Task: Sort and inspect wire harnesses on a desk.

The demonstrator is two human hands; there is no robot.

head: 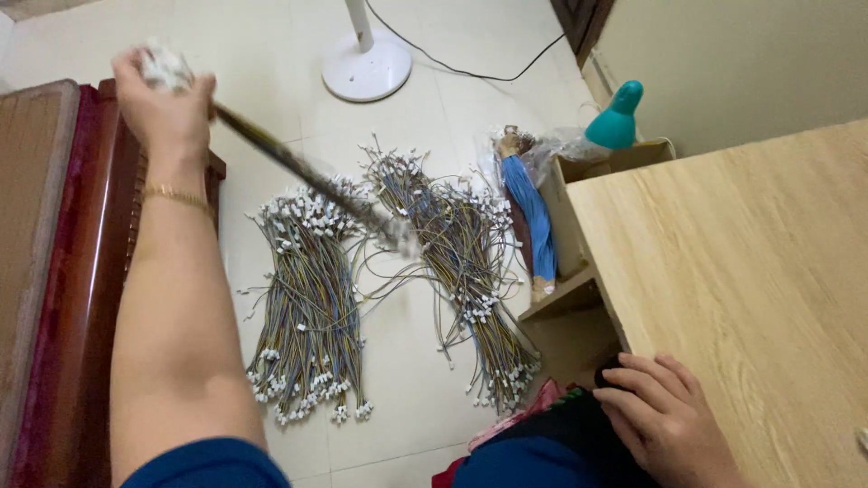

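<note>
Left hand (163, 99) raised high at upper left of the head view, fist closed around the white-connector end of a wire bundle (298, 167); the bundle runs down and to the right from the fist, motion-blurred, its far end smeared out above the floor near the middle pile. A thin gold bracelet (176, 195) sits on the left wrist. Right hand (665, 416) rests low at lower right, fingers curled over a dark object at the lap, against the edge of the light wooden tabletop (750, 280); whether it actually grips that object cannot be told. On the pale tiled floor (271, 54) lie two piles of the same multicoloured wire harnesses with white plug ends: a left pile (307, 307), laid roughly lengthwise, and a right pile (461, 271), slanting down to the right, with loose wires straggling between them. Just right of the right pile, a blue-wrapped bundle (533, 226) leans at the open side of a wooden shelf unit (570, 312) under the tabletop. A teal lamp head (617, 117) shows above the shelf. White fan base (366, 65) with a black cord stands at top centre. Dark red wooden furniture (86, 298) runs along the left edge.
</note>
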